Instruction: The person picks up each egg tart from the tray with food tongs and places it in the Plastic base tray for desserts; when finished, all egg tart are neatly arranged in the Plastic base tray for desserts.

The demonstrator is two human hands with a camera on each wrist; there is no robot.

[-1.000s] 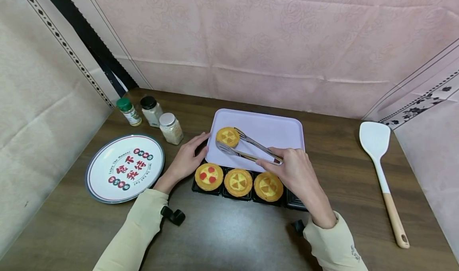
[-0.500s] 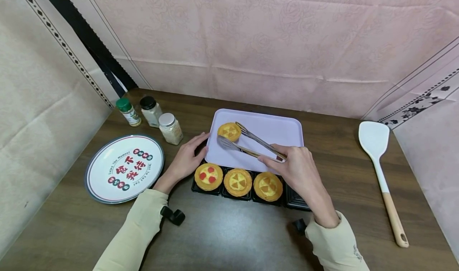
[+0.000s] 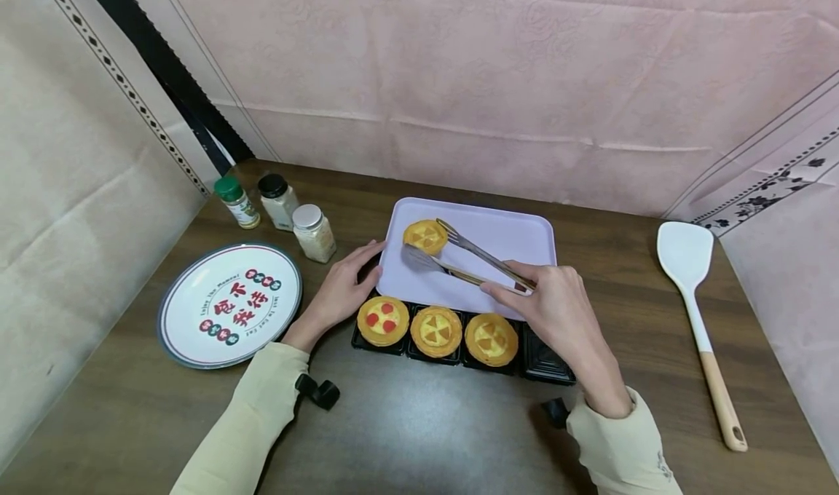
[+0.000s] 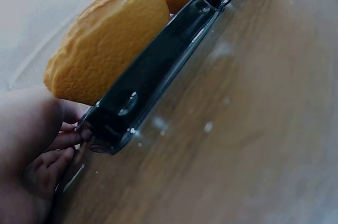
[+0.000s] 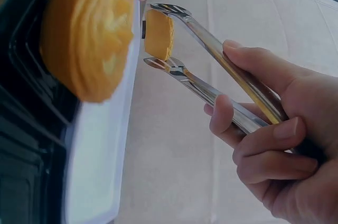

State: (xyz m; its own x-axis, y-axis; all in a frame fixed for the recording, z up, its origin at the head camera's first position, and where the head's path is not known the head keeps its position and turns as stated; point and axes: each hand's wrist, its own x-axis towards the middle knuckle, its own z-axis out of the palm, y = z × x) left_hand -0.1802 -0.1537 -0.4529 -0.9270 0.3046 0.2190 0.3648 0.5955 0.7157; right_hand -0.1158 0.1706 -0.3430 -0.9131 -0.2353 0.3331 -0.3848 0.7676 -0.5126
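Note:
My right hand (image 3: 556,307) grips a pair of metal tongs (image 3: 481,253), thumb on one arm and fingers curled round the other. Between the tong tips is a yellow tart (image 5: 158,35), held close over the lilac tray (image 3: 498,226) at its left part. My left hand (image 3: 342,285) lies at the tray's left edge with its fingertips on the rim, fingers relaxed. In front of the tray stands a black plastic tray (image 4: 153,71) with three tarts: one with red dots (image 3: 382,321) and two with star-cut tops, one in the middle (image 3: 435,332) and one farther right (image 3: 491,340).
The black tray's rightmost cup (image 3: 549,360) shows its ridged floor. A white plate (image 3: 190,298) with red characters lies at left, with green-capped (image 3: 239,207), black-capped (image 3: 280,207) and white-capped (image 3: 317,240) jars behind it. A white spatula (image 3: 684,251) with wooden handle lies at right.
My right hand and the tongs have moved slightly right and toward the back, and the pinched tart has moved along with them. My left hand has stayed at the tray's edge.

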